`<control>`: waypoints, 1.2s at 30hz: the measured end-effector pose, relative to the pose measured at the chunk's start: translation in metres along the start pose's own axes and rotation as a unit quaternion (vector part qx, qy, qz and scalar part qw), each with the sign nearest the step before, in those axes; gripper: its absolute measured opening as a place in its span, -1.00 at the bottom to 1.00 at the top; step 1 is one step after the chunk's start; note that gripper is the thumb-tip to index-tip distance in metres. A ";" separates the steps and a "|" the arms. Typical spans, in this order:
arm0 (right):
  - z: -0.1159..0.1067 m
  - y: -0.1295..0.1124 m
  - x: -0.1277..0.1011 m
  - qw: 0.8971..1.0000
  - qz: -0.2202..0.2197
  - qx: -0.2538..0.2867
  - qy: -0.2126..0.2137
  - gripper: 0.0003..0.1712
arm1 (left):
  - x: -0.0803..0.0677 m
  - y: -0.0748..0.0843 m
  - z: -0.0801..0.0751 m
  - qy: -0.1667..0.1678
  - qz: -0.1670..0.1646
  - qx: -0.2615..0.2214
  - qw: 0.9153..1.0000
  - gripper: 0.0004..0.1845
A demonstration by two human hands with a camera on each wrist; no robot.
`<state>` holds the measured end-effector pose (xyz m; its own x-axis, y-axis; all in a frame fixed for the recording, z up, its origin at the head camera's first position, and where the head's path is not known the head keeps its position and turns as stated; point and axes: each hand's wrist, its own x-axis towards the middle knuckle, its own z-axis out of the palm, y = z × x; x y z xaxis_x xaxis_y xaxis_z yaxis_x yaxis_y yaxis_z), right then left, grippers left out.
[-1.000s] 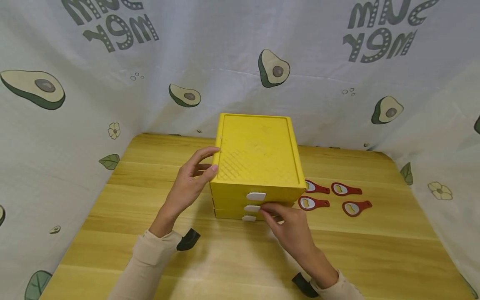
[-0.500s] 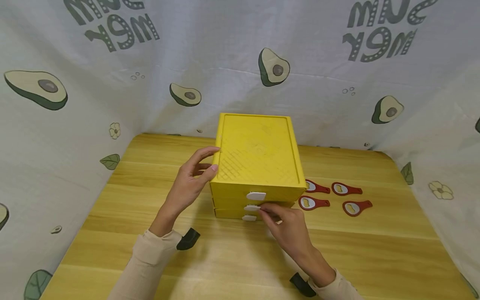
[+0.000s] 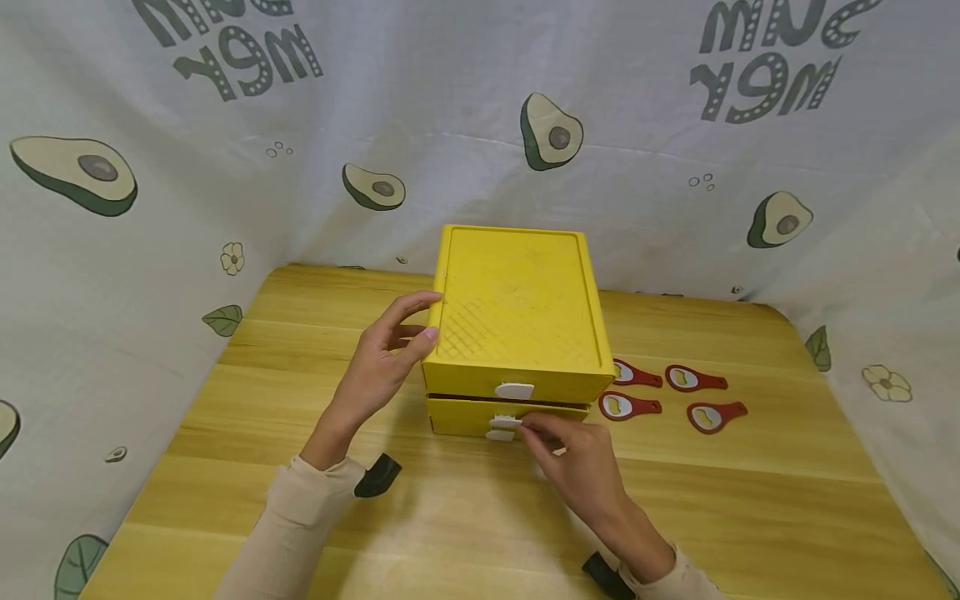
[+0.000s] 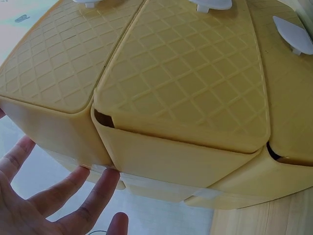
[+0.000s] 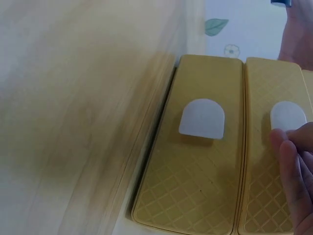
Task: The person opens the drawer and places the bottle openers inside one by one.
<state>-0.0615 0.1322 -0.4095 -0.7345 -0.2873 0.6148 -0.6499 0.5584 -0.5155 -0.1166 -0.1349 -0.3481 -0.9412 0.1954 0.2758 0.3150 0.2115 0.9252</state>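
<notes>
On our desk (image 3: pixel 735 508), the yellow cabinet (image 3: pixel 517 296), its middle drawer (image 3: pixel 461 414) slightly out, could skid if our left hand (image 3: pixel 381 354), spread against its side, braces too lightly while our right hand (image 3: pixel 587 462), in front, pinches that drawer's handle (image 3: pixel 506 422).

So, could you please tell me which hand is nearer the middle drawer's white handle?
The right hand: it pinches the white handle. The left hand is farther, at the left side of the yellow cabinet.
</notes>
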 end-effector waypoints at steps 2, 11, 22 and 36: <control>-0.001 -0.002 -0.001 1.000 0.000 -0.005 -0.004 -0.79 | 0.000 0.000 0.000 0.000 0.000 -0.001 1.000 -0.56; -0.006 -0.008 -0.007 1.000 -0.005 -0.011 -0.014 -0.84 | 0.001 0.001 0.000 -0.002 -0.003 -0.001 1.000 -0.56; -0.012 -0.017 -0.014 0.998 -0.054 -0.018 -0.012 -0.75 | 0.001 0.002 -0.001 -0.001 -0.004 -0.001 1.000 -0.56; -0.018 -0.028 -0.030 0.997 -0.075 -0.013 -0.020 -0.97 | 0.001 0.003 -0.001 0.000 -0.007 0.002 1.000 -0.56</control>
<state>-0.0183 0.1393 -0.4026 -0.6365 -0.3994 0.6598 -0.7482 0.5273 -0.4026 -0.1168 -0.1349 -0.3448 -0.9451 0.1931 0.2636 0.3033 0.2187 0.9274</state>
